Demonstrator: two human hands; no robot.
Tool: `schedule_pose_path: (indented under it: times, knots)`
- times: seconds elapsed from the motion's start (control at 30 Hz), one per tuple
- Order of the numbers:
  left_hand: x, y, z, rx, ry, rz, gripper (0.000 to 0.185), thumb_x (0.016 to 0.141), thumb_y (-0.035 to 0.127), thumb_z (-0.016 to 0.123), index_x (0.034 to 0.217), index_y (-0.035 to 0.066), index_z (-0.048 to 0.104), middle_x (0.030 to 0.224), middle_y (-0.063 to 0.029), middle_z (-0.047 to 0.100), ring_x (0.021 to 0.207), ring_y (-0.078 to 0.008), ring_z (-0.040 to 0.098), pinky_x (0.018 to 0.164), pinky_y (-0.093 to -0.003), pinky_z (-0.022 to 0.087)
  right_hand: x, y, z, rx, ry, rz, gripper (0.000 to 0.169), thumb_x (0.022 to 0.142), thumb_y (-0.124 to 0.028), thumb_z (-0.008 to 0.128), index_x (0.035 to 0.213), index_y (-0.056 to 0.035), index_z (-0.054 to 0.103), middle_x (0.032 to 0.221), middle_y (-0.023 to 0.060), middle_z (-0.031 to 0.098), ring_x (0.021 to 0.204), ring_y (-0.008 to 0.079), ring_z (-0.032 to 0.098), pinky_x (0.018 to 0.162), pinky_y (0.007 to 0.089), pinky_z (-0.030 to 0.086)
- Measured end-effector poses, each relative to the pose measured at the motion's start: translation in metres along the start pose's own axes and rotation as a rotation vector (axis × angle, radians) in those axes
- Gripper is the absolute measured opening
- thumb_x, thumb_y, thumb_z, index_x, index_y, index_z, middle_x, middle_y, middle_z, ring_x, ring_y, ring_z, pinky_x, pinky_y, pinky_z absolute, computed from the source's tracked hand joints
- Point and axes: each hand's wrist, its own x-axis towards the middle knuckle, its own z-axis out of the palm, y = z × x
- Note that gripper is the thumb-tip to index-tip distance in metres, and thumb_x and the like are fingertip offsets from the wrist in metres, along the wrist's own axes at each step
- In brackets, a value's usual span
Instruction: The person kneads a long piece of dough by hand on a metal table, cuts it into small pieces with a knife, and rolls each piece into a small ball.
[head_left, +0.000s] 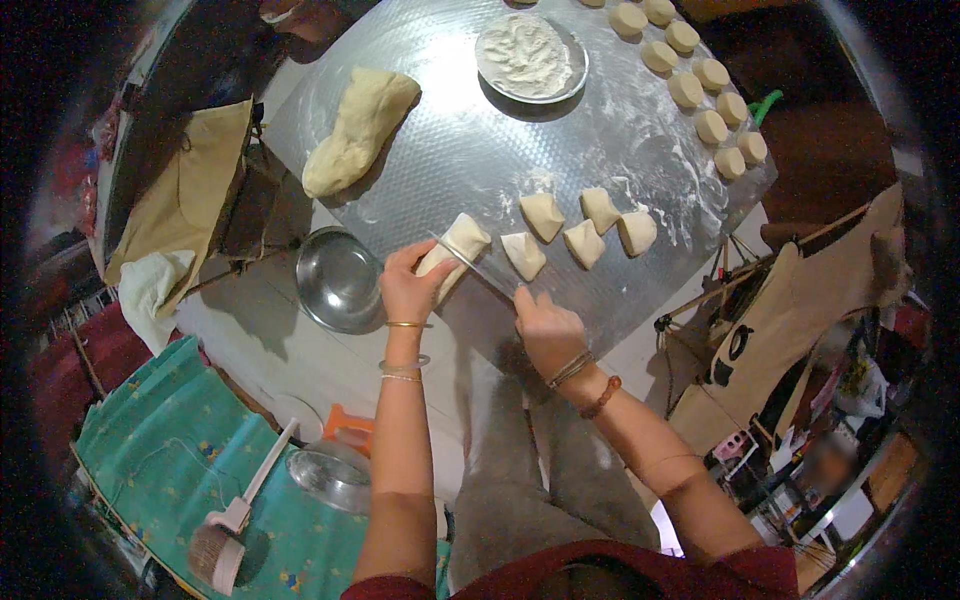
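Note:
My left hand (415, 283) grips a short roll of dough (465, 236) at the near edge of a metal-topped table (450, 161). In my right hand (550, 330) is a knife (484, 271), its blade lying across the dough roll close to my left fingertips. How deep the blade sits cannot be seen. Just right of the roll lie several cut dough pieces (523, 256). A larger slab of dough (360, 131) rests at the table's left. Toward the far side stands a metal bowl of flour (525, 58), and rows of round dough pieces (685, 88) line the right edge.
An empty metal bowl (339, 280) stands below the table's left edge. Folding chairs with tan fabric (180, 187) flank both sides. On a green cloth (157, 435) at lower left lie a pink-handled brush (217, 547) and a glass lid (330, 476).

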Motion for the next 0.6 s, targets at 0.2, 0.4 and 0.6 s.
schedule_pose_path:
  times: [0.2, 0.4, 0.6]
  knots:
    - [-0.01, -0.001, 0.007, 0.158, 0.098, 0.156, 0.04, 0.065, 0.021, 0.087, 0.096, 0.004, 0.069, 0.1, -0.011, 0.068, 0.09, -0.0251, 0.064, 0.082, -0.0352, 0.053, 0.027, -0.017, 0.027, 0.007, -0.213, 0.117, 0.01, 0.089, -0.013, 0.05, 0.097, -0.0101, 0.054, 0.07, 0.0105, 0.062, 0.061, 0.0288, 0.067, 0.05, 0.0388, 0.053]
    - [-0.049, 0.027, 0.012, 0.24, 0.128, 0.157, 0.057, 0.07, 0.016, 0.08, 0.119, 0.003, 0.055, 0.113, -0.0155, 0.059, 0.106, -0.0353, 0.053, 0.094, -0.0436, 0.042, 0.057, -0.018, 0.042, 0.155, -0.438, 0.269, 0.013, 0.093, -0.014, 0.046, 0.103, -0.0061, 0.048, 0.082, 0.018, 0.068, 0.074, 0.0377, 0.07, 0.06, 0.0494, 0.055]
    - [-0.093, 0.011, 0.014, 0.249, 0.214, 0.185, 0.065, 0.067, -0.002, 0.073, 0.126, 0.002, 0.049, 0.122, -0.02, 0.052, 0.115, -0.0391, 0.047, 0.1, -0.0464, 0.037, 0.01, 0.006, 0.018, 0.187, -0.235, 0.183, 0.011, 0.089, -0.013, 0.054, 0.094, -0.0065, 0.047, 0.069, 0.0146, 0.059, 0.06, 0.0378, 0.062, 0.053, 0.0475, 0.051]
